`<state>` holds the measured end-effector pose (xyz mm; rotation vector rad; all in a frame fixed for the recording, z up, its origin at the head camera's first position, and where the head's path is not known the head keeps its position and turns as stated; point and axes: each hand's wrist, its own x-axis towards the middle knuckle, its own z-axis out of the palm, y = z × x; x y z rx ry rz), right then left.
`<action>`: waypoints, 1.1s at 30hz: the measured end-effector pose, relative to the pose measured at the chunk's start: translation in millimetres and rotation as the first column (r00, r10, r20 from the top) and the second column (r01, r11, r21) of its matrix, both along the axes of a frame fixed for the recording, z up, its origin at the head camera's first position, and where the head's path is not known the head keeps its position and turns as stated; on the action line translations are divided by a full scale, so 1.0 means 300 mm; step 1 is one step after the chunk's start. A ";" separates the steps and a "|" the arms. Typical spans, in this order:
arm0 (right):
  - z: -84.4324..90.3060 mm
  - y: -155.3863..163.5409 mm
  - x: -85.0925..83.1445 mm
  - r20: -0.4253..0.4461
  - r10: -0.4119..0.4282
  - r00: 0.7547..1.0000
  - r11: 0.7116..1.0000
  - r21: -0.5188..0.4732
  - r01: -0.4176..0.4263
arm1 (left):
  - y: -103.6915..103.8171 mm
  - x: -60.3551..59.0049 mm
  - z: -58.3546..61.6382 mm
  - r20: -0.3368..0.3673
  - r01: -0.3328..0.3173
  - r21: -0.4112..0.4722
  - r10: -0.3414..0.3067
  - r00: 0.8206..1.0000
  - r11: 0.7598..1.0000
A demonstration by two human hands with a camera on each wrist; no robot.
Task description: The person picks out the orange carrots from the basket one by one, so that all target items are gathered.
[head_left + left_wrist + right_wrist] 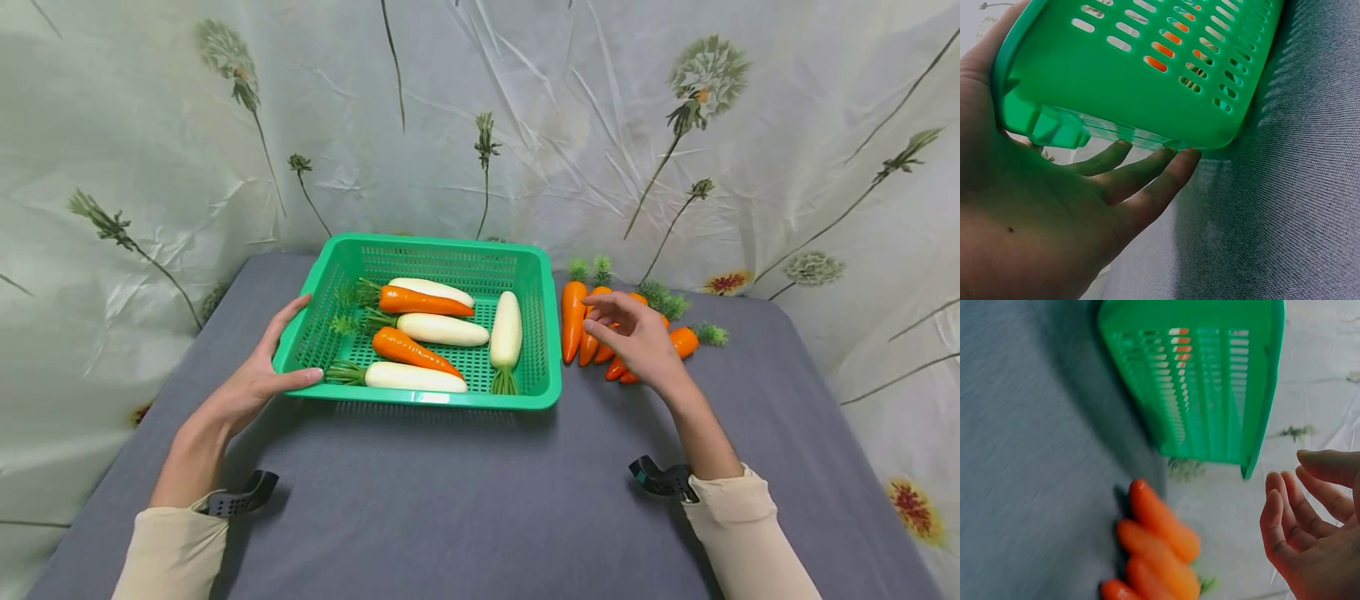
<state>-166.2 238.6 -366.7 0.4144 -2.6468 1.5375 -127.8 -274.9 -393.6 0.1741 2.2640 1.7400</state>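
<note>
green basket (480, 401) mid-frame w/ 2 carrots (427, 302) & 4 white radishes (444, 330) in it, L hand (258, 379) gripping its lower-left corner, R hand (633, 337) right of ctr w/ bent fingers over a carrot bunch (573, 312), gray table (480, 500) along the bottom, floral backdrop (420, 175) up top btw

Carrots (681, 342) we see partly hidden by the right hand (641, 337), basket (1085, 75) cut off in our left wrist view, head view cropping sleeves (176, 554)
</note>
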 end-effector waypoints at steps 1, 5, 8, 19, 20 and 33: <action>0.008 -0.012 -0.005 -0.004 0.012 1.000 1.000 0.002 -0.012 | 0.000 -0.001 0.000 -0.004 0.003 -0.003 -0.003 1.000 1.000; 0.036 -0.065 -0.019 0.006 0.067 0.998 0.998 -0.005 -0.067 | -0.005 0.006 -0.004 -0.001 0.004 -0.015 -0.004 1.000 1.000; 0.054 -0.105 -0.027 0.014 0.107 0.994 0.994 -0.021 -0.107 | -0.007 0.010 -0.005 0.006 0.000 -0.012 0.000 1.000 1.000; 0.087 -0.261 -0.034 0.063 0.248 0.967 0.968 -0.067 -0.244 | 0.002 -0.001 0.002 0.018 -0.002 -0.006 0.002 1.000 1.000; 0.086 -0.276 -0.035 0.068 0.262 0.963 0.964 -0.062 -0.258 | 0.003 -0.001 0.002 0.018 -0.003 -0.007 0.004 1.000 1.000; 0.048 -0.411 -0.048 0.150 0.363 0.920 0.928 0.035 -0.372 | 0.002 -0.003 0.001 0.007 -0.007 -0.003 0.007 1.000 1.000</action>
